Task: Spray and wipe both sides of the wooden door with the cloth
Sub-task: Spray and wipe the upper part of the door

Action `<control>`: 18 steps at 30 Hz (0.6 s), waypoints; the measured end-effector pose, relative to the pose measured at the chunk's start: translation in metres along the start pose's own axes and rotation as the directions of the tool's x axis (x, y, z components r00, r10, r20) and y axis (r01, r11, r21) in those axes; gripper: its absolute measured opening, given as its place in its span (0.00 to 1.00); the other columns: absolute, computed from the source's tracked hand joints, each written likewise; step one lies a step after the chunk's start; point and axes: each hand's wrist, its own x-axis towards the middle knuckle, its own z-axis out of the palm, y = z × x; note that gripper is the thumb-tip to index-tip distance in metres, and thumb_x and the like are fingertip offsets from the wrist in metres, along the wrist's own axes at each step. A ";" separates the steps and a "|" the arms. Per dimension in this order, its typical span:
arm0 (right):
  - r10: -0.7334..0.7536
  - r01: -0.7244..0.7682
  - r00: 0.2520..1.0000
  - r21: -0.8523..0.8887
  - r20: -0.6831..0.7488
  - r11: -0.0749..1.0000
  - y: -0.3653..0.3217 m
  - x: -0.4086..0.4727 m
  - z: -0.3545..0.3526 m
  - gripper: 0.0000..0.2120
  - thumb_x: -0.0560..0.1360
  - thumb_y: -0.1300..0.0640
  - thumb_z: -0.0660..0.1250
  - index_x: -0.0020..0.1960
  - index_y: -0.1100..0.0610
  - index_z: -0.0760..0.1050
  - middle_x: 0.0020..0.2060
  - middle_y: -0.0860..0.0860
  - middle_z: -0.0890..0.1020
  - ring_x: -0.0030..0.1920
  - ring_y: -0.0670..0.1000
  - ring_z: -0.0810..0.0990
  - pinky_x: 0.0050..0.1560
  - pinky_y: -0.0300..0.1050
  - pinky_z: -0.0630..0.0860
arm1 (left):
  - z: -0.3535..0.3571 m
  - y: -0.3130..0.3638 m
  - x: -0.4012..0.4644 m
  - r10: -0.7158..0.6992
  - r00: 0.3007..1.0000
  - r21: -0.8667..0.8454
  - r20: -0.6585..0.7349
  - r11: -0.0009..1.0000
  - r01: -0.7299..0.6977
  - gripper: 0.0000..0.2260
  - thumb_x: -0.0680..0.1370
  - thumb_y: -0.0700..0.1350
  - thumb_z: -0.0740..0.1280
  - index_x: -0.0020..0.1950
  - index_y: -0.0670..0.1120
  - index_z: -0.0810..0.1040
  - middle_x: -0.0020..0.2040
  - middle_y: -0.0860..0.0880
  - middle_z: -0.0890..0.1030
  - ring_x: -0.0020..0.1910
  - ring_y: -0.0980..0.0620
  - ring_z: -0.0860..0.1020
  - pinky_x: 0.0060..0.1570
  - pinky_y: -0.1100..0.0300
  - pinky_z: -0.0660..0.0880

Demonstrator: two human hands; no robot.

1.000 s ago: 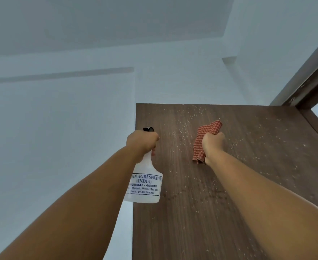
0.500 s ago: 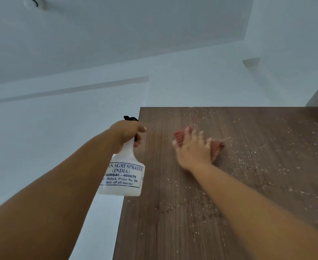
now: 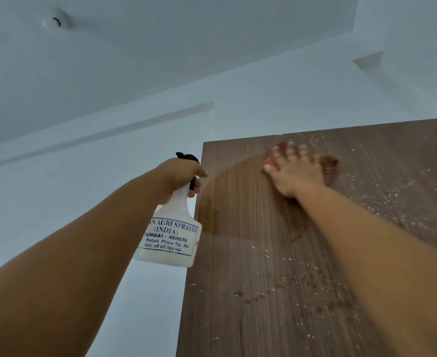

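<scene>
Dark wooden door standing upright, face speckled with pale flecks and droplets, wet patch near its top corner, red checked cloth pressed flat against it, white labelled spray bottle held beside its edge

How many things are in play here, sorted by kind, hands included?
Hands: 2, left hand gripping the bottle neck, right hand pressing the cloth flat
Spray bottles: 1, white spray bottle
Cloths: 1, red checked cloth
Doors: 1, wooden door
Total: 5
</scene>
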 end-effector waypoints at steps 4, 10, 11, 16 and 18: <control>0.254 -0.254 0.967 0.080 0.007 0.964 0.009 0.003 -0.001 0.29 0.81 0.38 0.40 0.80 0.42 0.37 0.79 0.51 0.37 0.75 0.72 0.35 0.67 0.79 0.37 | -0.008 0.009 0.008 0.034 0.998 -0.031 0.061 0.999 -0.032 0.05 0.78 0.41 0.70 0.45 0.40 0.78 0.37 0.44 0.79 0.28 0.53 0.78 0.24 0.65 0.72; 0.235 -0.232 0.970 0.061 -0.055 0.971 -0.018 -0.003 0.006 0.31 0.80 0.40 0.43 0.80 0.46 0.38 0.80 0.54 0.39 0.75 0.74 0.39 0.67 0.80 0.42 | -0.012 0.013 0.024 0.043 0.997 -0.079 0.056 0.996 -0.039 0.12 0.78 0.44 0.71 0.56 0.39 0.77 0.40 0.43 0.81 0.35 0.50 0.80 0.24 0.65 0.74; 0.221 -0.218 0.973 0.055 -0.060 0.974 -0.025 -0.004 0.007 0.31 0.81 0.41 0.44 0.80 0.45 0.38 0.80 0.54 0.39 0.75 0.74 0.39 0.67 0.80 0.43 | -0.014 0.013 0.026 0.040 0.997 -0.097 0.061 0.995 -0.034 0.13 0.77 0.45 0.72 0.57 0.38 0.77 0.40 0.43 0.81 0.36 0.50 0.81 0.24 0.66 0.74; 0.006 -0.013 0.991 -0.054 -0.131 0.998 -0.097 -0.024 0.018 0.28 0.82 0.50 0.47 0.80 0.54 0.46 0.80 0.59 0.47 0.75 0.74 0.49 0.72 0.72 0.51 | -0.023 0.013 0.034 0.082 0.995 -0.146 0.065 0.987 -0.072 0.09 0.78 0.44 0.71 0.51 0.40 0.75 0.37 0.43 0.80 0.30 0.51 0.81 0.22 0.66 0.73; -0.154 0.133 0.973 -0.124 -0.170 0.983 -0.121 -0.028 0.021 0.25 0.83 0.51 0.48 0.77 0.58 0.55 0.79 0.61 0.53 0.73 0.73 0.57 0.71 0.65 0.58 | -0.026 0.014 0.037 0.095 0.994 -0.143 0.060 0.986 -0.086 0.09 0.77 0.44 0.71 0.50 0.40 0.75 0.36 0.43 0.81 0.33 0.50 0.81 0.23 0.66 0.73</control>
